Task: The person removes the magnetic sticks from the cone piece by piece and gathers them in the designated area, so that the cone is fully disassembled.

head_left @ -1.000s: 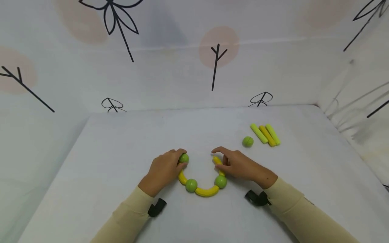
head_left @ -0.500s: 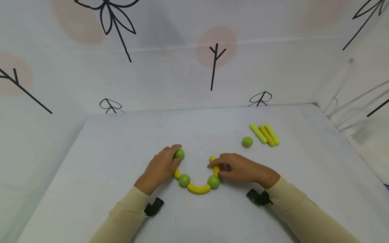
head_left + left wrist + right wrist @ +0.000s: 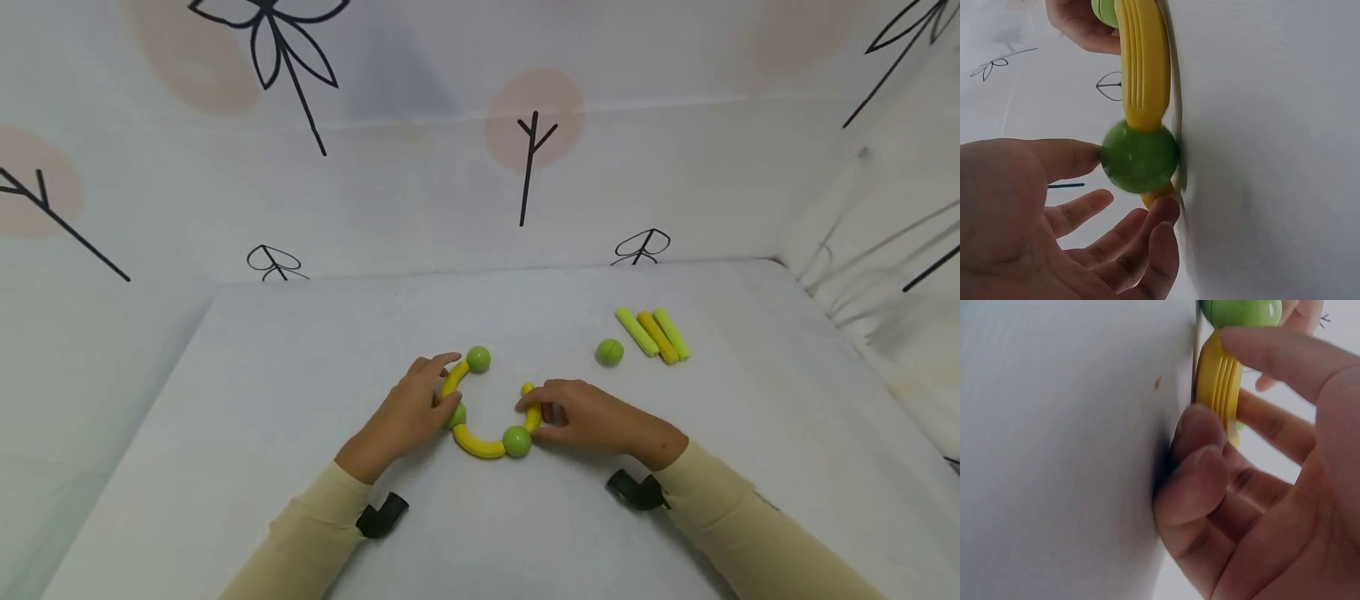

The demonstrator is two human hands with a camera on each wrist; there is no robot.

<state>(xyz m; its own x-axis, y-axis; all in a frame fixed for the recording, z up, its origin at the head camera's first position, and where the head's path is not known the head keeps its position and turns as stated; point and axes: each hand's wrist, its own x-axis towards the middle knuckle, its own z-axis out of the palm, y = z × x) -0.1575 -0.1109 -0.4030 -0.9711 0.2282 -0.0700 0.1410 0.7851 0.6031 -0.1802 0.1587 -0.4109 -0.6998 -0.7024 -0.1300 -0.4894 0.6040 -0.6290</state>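
A U-shaped chain of green balls and curved yellow rods lies on the white table. My left hand (image 3: 408, 417) pinches its left-hand green ball (image 3: 1140, 156), thumb on one side, fingertips by the upper left yellow rod (image 3: 453, 379). That rod ends in a far green ball (image 3: 478, 359). At the bottom, a ridged yellow rod (image 3: 480, 446) leads to the right-hand green ball (image 3: 517, 442). My right hand (image 3: 588, 412) holds the right yellow rod (image 3: 532, 417) between fingers and thumb, the thumb close to the ball; this rod's far end is bare.
Toward the back right of the table (image 3: 337, 321) lies a loose green ball (image 3: 609, 352). Beside it are two straight lime rods (image 3: 636, 331) with a straight yellow rod (image 3: 657, 337) between them. A printed white cloth (image 3: 420, 192) hangs behind the table.
The chain shifted left, then its left side turned, the end ball swinging away and rightward. My left hand went from the end ball to the lower ball. Right fingers closed on the right rod.
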